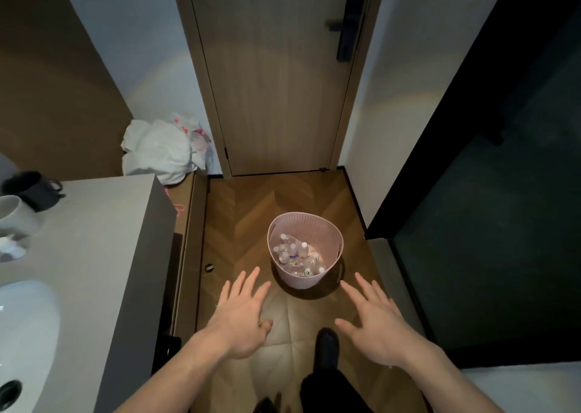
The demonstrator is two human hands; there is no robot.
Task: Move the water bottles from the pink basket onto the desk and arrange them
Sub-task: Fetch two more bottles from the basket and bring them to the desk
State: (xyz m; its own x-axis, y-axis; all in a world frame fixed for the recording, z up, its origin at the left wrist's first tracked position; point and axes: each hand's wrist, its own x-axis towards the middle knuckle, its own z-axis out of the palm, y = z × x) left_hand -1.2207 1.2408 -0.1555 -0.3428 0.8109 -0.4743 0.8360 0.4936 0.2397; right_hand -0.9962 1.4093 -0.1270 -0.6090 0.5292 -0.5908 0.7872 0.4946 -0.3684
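Reaching forward low in the frame, the left hand [242, 315] and right hand [374, 321] each show a released grip, fingers spread, holding nothing. Just beyond them, at centre, the pink basket [306, 224] sits on the wooden floor [239, 211] with the water bottles [294, 254] inside, before a closed door [276, 82]

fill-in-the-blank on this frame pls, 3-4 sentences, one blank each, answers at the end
1. The water bottles lie inside the ____ basket.
2. The basket stands on the wooden ____, in front of a closed door.
3. Both the left hand and the right hand have their fingers spread and hold ____.
4. On the countertop at the left, a dark mug stands beside a ____ one.

Missing words: pink; floor; nothing; white
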